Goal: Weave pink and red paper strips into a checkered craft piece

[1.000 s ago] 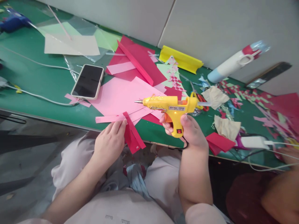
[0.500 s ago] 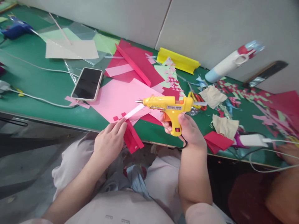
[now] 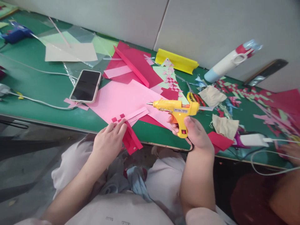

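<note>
My right hand point(image 3: 195, 134) grips the handle of a yellow hot glue gun point(image 3: 175, 110), held above the table with its nozzle pointing left. My left hand point(image 3: 109, 142) is at the table's near edge, fingers pinched on a woven piece of red and pink paper strips point(image 3: 128, 128). The pink strips fan out to the right over a large pink sheet point(image 3: 124, 97). The red strips hang past the table edge beside my fingers. The glue gun's tip is well to the right of the woven piece.
A phone point(image 3: 86, 86) lies face up on the green table point(image 3: 35, 84), white cables beside it. Red paper point(image 3: 133, 62), a yellow folded sheet point(image 3: 177, 61), scissors point(image 3: 195, 98), a lying bottle point(image 3: 231, 61), crumpled tissues point(image 3: 223, 125) and a blue glue gun point(image 3: 15, 32) surround it. Another person's arm point(image 3: 284, 200) is at lower right.
The glue gun moved right and slightly down, away from the strips. The pink strips in my left hand swung from pointing left to lying fanned to the right.
</note>
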### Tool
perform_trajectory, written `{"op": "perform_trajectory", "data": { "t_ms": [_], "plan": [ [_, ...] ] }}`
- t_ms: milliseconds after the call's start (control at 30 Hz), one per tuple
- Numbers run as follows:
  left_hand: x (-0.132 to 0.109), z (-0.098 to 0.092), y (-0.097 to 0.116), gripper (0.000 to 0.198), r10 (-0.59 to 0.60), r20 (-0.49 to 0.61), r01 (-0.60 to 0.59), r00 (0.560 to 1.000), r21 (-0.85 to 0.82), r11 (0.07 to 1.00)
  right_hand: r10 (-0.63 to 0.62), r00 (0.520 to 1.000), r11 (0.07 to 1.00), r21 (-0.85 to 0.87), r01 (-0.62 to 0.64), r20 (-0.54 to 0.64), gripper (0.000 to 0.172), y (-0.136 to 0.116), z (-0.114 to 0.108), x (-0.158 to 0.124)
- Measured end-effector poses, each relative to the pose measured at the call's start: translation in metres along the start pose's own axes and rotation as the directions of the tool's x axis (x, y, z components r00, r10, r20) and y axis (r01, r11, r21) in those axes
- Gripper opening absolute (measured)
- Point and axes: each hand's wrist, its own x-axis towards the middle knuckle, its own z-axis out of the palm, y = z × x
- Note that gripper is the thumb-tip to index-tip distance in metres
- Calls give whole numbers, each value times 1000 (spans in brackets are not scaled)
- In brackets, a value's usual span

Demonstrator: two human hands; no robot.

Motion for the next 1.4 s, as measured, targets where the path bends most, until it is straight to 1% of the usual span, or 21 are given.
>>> {"op": "perform_trajectory", "data": {
  "t_ms": [167, 333, 400, 467, 533, 600, 667, 733, 800, 867, 900, 967, 1067, 1133, 1200, 1267, 1300, 1400],
  "plan": [
    [1, -3, -2, 35, 17, 14, -17, 1000, 11, 1000, 14, 999, 997, -74, -18, -42, 42, 4, -8, -4],
    [2, -2, -3, 31, 26, -2, -26, 1000, 37, 999, -11, 995, 977, -215, -11, -101, 46, 13, -17, -7],
    [2, -2, -2, 31, 26, -2, -25, 1000, 43, 999, -24, 990, 959, -283, -17, -138, 47, 16, -21, -9],
    [3, -3, -2, 30, 18, 0, -18, 1000, 46, 999, -52, 982, 913, -408, -26, -179, 50, 17, -23, -11],
    [4, -4, -2, 29, 8, 6, -8, 1000, 46, 999, -112, 969, 809, -587, -39, -218, 50, 18, -24, -11],
    [5, -6, -1, 29, 6, 17, -7, 1000, 43, 999, -203, 950, 641, -766, -53, -236, 46, 20, -24, -10],
    [5, -7, -1, 31, 16, 28, -17, 999, 42, 999, -301, 927, 450, -890, -69, -224, 38, 24, -24, -7],
    [5, -8, -1, 33, 30, 35, -31, 999, 44, 999, -368, 909, 288, -954, -87, -194, 32, 30, -27, -3],
    [5, -8, -2, 35, 37, 33, -38, 999, 47, 998, -398, 905, 168, -981, -93, -154, 30, 36, -31, 0],
    [5, -7, -2, 35, 41, 29, -43, 999, 46, 998, -400, 910, 86, -993, -84, -111, 31, 41, -36, 1],
    [5, -7, -2, 34, 43, 28, -45, 999, 44, 998, -399, 912, 62, -995, -78, -97, 30, 43, -38, 1],
    [6, -6, -1, 33, 48, 25, -49, 999, 34, 998, -395, 915, 45, -996, -73, -84, 30, 45, -40, 1],
    [8, -8, -1, 34, 45, 13, -45, 999, 1, 999, -376, 922, 58, -995, -76, -92, 32, 46, -41, 0],
    [9, -9, -1, 35, 37, 10, -36, 999, -12, 999, -343, 932, 72, -993, -94, -113, 36, 46, -39, 0],
    [9, -10, -1, 34, 30, 16, -30, 999, -6, 1000, -329, 933, 86, -989, -125, -146, 40, 43, -35, -1],
    [8, -10, -1, 34, 33, 27, -33, 999, 8, 999, -349, 925, 98, -987, -126, -153, 40, 36, -28, -1],
    [8, -9, -2, 34, 39, 30, -39, 999, 12, 999, -367, 920, 101, -989, -109, -139, 37, 32, -23, -1],
    [5, -6, -4, 34, 61, 26, -61, 998, 6, 998, -396, 917, 95, -995, -14, -51, 26, 17, -1, 1]
  ]
}}
